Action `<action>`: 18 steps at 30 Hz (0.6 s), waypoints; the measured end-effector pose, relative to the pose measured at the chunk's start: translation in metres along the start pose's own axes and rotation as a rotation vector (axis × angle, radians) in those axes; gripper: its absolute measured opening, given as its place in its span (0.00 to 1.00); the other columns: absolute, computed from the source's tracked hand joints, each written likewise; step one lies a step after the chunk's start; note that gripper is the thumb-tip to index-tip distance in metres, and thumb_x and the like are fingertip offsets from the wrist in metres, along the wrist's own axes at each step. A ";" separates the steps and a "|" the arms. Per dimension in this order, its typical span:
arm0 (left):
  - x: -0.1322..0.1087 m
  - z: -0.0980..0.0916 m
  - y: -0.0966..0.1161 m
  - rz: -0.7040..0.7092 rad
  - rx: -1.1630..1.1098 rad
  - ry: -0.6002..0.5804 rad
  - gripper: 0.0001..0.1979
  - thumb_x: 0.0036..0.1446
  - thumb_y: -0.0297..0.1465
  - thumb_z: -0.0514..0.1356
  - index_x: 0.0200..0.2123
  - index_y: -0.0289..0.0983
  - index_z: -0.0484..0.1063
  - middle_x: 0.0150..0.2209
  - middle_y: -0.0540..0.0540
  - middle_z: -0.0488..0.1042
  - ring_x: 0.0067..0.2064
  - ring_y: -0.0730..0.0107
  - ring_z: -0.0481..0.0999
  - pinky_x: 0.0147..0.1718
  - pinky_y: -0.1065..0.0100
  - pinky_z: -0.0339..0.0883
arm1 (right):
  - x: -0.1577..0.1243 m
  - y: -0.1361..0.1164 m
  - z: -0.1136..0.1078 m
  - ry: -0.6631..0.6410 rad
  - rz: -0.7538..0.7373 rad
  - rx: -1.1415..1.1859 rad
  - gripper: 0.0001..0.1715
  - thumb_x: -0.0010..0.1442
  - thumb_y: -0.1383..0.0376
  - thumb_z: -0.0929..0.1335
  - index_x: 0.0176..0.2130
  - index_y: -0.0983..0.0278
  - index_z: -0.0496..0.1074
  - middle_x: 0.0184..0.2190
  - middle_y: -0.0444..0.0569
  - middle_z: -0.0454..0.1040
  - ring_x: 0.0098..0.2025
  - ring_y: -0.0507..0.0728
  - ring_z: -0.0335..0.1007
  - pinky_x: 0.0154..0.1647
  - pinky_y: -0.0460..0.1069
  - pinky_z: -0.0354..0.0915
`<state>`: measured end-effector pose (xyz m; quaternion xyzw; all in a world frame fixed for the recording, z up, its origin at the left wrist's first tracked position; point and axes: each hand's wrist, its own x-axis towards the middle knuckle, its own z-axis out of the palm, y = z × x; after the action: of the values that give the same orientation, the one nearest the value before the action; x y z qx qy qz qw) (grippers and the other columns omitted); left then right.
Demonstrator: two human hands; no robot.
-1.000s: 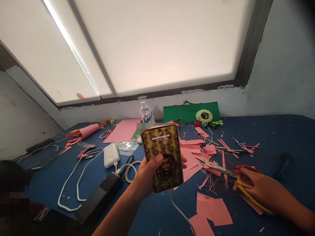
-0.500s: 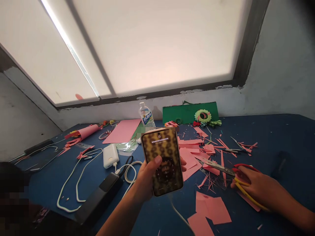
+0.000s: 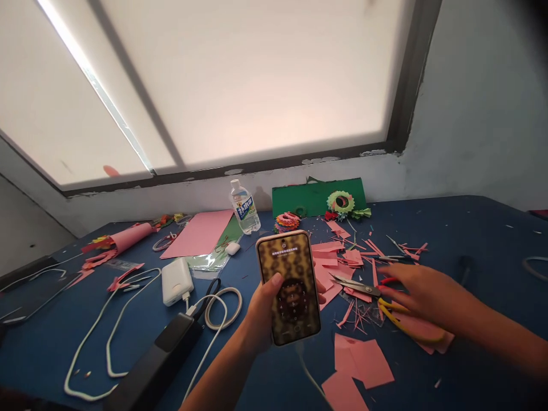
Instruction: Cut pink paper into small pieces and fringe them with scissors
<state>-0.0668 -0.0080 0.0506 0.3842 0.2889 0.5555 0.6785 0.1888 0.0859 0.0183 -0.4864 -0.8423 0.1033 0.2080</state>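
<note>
My left hand (image 3: pixel 257 314) is wrapped round an upright smartphone (image 3: pixel 295 308), thumb lying on its lit screen with a number keypad. A pale cable runs from the phone's lower end. On the right, my right hand (image 3: pixel 419 291) is on the scissors (image 3: pixel 362 287), with its fingers and thumb about the red handle. The yellow handle loop hangs below the hand, and the blades point left over pink paper pieces (image 3: pixel 329 279). Its far fingers are partly hidden and slightly blurred. Pink paper squares (image 3: pixel 372 362) and thin pink scraps (image 3: pixel 359 317) lie nearby.
A white power bank (image 3: pixel 176 281), a black box-shaped device (image 3: pixel 158 359) and looped white cables lie left. Behind stand a water bottle (image 3: pixel 245 208) and green card (image 3: pixel 295 197) with paper rings. Pink sheets (image 3: pixel 199 231) and an earbud-like case (image 3: pixel 232 248) lie left of centre.
The view has shifted a little, so most things sit further left. My right hand and the scissors have moved left, and the hand's fingers have shifted on the handles. My left hand still holds the smartphone.
</note>
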 end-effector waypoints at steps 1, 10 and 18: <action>0.001 -0.001 0.000 0.001 0.005 0.000 0.25 0.47 0.45 0.57 0.43 0.33 0.69 0.36 0.39 0.75 0.38 0.56 0.74 0.37 0.60 0.67 | 0.004 -0.018 -0.008 0.014 -0.050 0.036 0.20 0.53 0.55 0.62 0.42 0.62 0.70 0.39 0.54 0.74 0.38 0.63 0.70 0.35 0.55 0.64; -0.001 0.001 0.009 0.058 0.076 0.149 0.22 0.46 0.45 0.58 0.39 0.34 0.70 0.35 0.40 0.76 0.38 0.53 0.75 0.36 0.58 0.68 | 0.048 -0.140 -0.015 0.094 -0.360 0.949 0.17 0.56 0.58 0.62 0.46 0.59 0.63 0.47 0.49 0.66 0.39 0.53 0.67 0.35 0.49 0.65; -0.009 0.003 0.009 0.092 0.120 0.272 0.25 0.44 0.44 0.61 0.43 0.35 0.67 0.35 0.42 0.77 0.41 0.52 0.75 0.38 0.57 0.68 | 0.058 -0.157 -0.005 0.215 -0.307 0.910 0.17 0.49 0.55 0.67 0.34 0.61 0.58 0.30 0.42 0.65 0.29 0.50 0.62 0.27 0.46 0.59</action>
<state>-0.0716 -0.0166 0.0593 0.3580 0.3928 0.6145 0.5829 0.0439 0.0569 0.0967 -0.2244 -0.7474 0.3784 0.4979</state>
